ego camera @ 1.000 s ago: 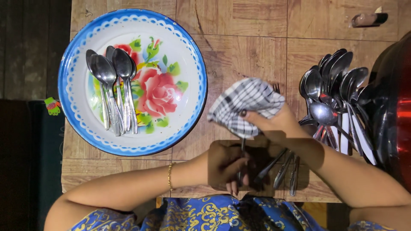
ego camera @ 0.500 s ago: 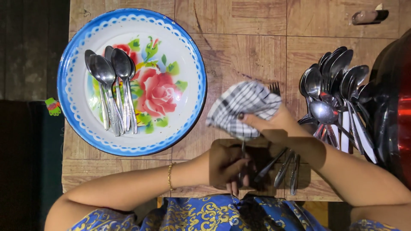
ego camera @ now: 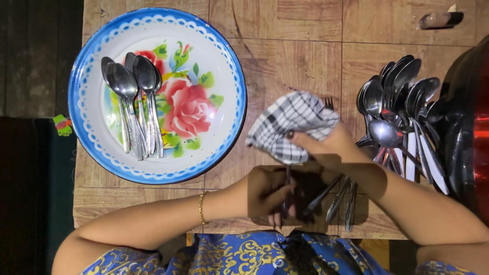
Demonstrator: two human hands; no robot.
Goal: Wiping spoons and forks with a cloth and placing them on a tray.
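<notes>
Fork [ego camera: 288, 178] handle gripped by left hand [ego camera: 267, 193], checked cloth [ego camera: 290, 125] clenched around its tines by right hand [ego camera: 331, 147], spoon pile [ego camera: 402, 112] at right, floral plate [ego camera: 224, 61] far left.

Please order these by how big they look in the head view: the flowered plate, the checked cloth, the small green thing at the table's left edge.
1. Plate, clearly largest.
2. Cloth, bunched in the right hand, so partly hidden.
3. Green thing, smallest.
</notes>
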